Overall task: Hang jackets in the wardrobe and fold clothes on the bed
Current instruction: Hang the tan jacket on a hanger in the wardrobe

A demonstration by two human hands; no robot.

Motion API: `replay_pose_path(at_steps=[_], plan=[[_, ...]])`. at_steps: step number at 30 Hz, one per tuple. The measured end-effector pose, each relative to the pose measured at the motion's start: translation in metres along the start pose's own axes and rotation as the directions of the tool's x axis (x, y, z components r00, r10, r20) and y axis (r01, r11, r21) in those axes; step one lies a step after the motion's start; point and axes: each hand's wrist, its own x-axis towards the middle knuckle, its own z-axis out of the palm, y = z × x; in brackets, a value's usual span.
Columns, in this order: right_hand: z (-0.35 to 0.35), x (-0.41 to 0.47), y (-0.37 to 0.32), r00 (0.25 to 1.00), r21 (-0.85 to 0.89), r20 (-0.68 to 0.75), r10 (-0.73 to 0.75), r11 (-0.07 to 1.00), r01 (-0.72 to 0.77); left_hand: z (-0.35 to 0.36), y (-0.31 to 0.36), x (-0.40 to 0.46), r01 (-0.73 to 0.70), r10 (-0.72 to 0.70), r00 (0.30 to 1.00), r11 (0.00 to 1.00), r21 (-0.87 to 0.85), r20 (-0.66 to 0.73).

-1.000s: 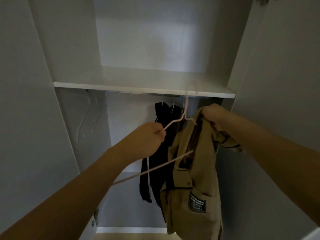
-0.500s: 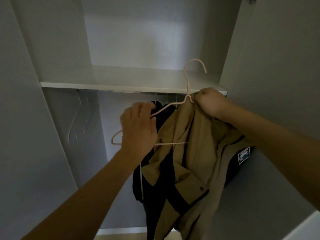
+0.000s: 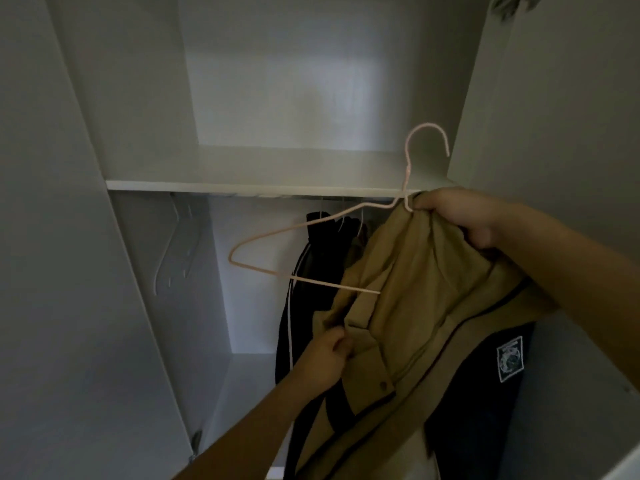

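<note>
A tan jacket [image 3: 415, 289] with a black lining and a white patch hangs in front of the open wardrobe. My right hand [image 3: 460, 216] grips its collar together with the neck of a thin pink wire hanger [image 3: 263, 237], whose hook points up. The hanger's right half is inside the jacket; its left half sticks out bare. Lower down, my left hand [image 3: 329, 355] pinches the jacket's front edge.
A white shelf [image 3: 242, 185] crosses the wardrobe [image 3: 145, 98] above the rail. A dark jacket [image 3: 311, 289] hangs from that rail behind the tan one. Pale empty hangers [image 3: 176, 251] hang at the left. The wardrobe's right wall is close to my right arm.
My left hand has let go of the hanger's bare left arm and dropped down to pinch the jacket's front edge. My right hand has kept its grip at the collar.
</note>
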Motion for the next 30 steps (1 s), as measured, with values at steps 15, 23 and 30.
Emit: replay_pose_path(at_steps=[15,23,30], plan=[[-0.022,-0.011,0.035,0.973,-0.014,0.231,-0.01,1.0,0.013,-0.204,0.111,0.052,0.31,-0.394,0.869,0.905,-0.291,-0.3],[-0.029,-0.013,0.018,0.902,-0.011,0.421,0.094,0.995,-0.099,-0.215,0.14,0.048,0.274,-0.287,0.891,0.958,-0.087,-0.352],[-0.036,-0.012,0.006,0.883,0.099,0.463,0.077,0.986,-0.138,-0.22,0.152,0.048,0.101,0.045,0.928,0.925,0.366,-0.369]])
